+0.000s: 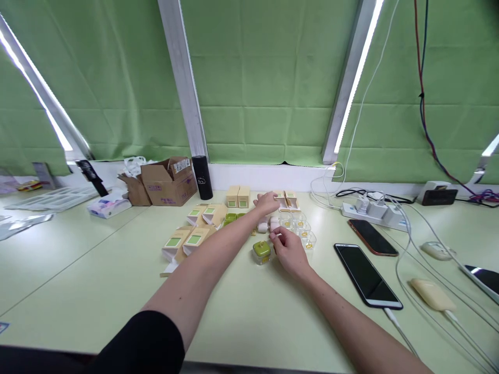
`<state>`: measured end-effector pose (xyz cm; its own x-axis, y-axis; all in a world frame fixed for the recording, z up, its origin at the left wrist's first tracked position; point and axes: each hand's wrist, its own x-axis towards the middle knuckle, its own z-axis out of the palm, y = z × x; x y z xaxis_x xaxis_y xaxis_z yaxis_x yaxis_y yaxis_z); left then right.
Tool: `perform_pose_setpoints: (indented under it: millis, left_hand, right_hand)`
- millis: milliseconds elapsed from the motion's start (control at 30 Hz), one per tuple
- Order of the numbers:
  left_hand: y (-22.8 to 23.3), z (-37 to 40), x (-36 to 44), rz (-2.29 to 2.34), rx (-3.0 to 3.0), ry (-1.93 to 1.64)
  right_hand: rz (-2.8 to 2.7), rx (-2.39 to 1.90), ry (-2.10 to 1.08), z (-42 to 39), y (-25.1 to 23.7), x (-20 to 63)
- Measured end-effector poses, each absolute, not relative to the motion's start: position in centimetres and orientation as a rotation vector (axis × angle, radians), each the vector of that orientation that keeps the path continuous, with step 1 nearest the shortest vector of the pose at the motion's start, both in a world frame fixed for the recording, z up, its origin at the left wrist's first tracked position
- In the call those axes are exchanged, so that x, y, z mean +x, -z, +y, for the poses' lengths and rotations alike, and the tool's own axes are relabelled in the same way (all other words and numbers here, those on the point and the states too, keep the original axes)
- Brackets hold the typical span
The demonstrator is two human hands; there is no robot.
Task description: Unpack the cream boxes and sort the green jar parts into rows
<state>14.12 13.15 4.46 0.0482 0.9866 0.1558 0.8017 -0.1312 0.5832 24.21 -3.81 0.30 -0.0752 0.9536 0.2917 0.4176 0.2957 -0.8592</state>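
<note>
The left hand (267, 201) reaches far across the pale green bench (241, 311) and rests on a small tan cardboard box with a green window (281, 200), one of a pair lying at the back of the spread; its fingers curl over the box top, but whether they actually pinch it I cannot tell. The right hand (288, 252) sits nearer, its grip closed lightly on a small white piece (275, 235) held between thumb and fingertips, just beside a clear plastic cube case with a green insert (261, 251). Behind the right hand stands a cluster of small clear plastic cubes with yellow centres (300, 228). More tan window boxes (187, 241) lie to the left.

The work looks to be at the stage of fetching a carton while a small part is kept ready. Judging by this, the next move calls for a firm hold on the box and drawing it clear of its neighbour without nudging the clear cubes just beside it.
</note>
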Motion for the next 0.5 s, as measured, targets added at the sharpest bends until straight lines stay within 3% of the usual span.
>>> perform_pose_setpoints:
  millis: [267, 500]
  left_hand:
    - [-6.9, 3.9, 9.5, 1.605, 2.140, -0.909]
    - [-6.1, -4.6, 5.2, 1.472, 2.313, -0.878]
  right_hand:
    - [-1.760, -1.288, -0.780, -3.6, 0.2, 24.2]
    - [-1.784, -1.306, -0.835, -3.2, 0.8, 24.4]
